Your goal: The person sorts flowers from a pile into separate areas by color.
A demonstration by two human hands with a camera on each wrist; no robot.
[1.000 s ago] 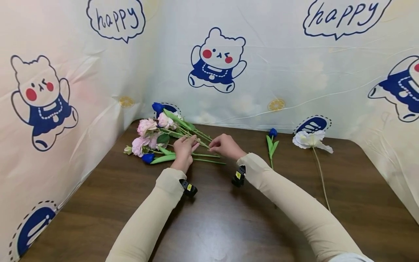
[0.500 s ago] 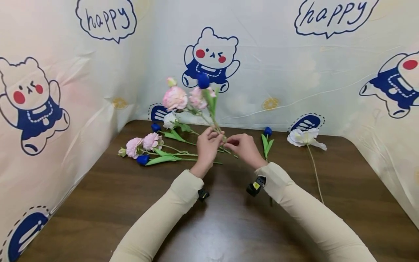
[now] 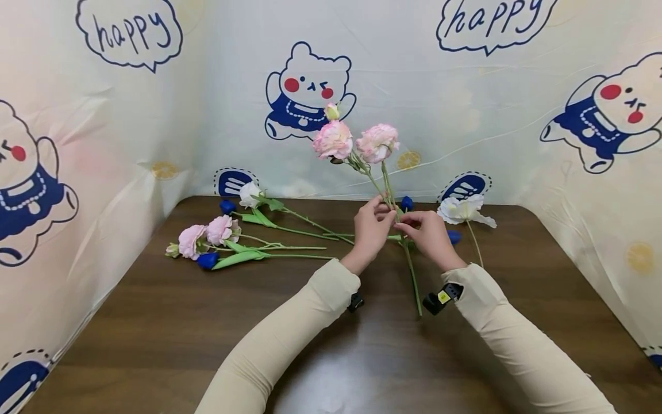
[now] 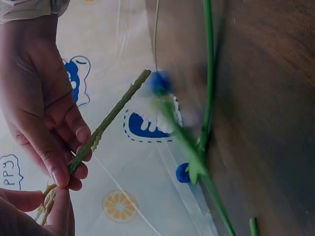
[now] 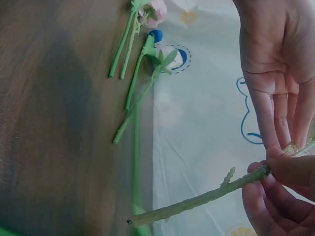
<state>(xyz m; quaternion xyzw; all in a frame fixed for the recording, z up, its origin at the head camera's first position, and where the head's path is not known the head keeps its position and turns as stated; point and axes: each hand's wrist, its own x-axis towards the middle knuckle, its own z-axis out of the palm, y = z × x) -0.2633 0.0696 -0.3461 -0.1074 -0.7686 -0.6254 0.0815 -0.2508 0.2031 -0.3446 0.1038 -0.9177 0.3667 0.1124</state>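
Two cream-sleeved forearms (image 3: 287,330) angle inward over the table (image 3: 310,362), bringing the hands nearly together above it. The right hand (image 3: 428,234) holds the stem (image 5: 202,199) between thumb and fingers, its cut end poking out free; the left hand (image 3: 371,229) pinches just higher, fingertips facing its partner. Each grip, then, is on the pink spray (image 3: 333,140), which stands upright, slightly tilted left, clear of the table.

Best, I think, to let the left pinch steady the top-heavy blooms while the right works along the stem lightly, so the side twigs don't snag. Behind the hands, two blue tulips (image 3: 454,237) lie with stems apparently crossing; low wrists could nudge them. Farther back rests a white flower (image 3: 460,210), before the printed backdrop (image 3: 233,115).
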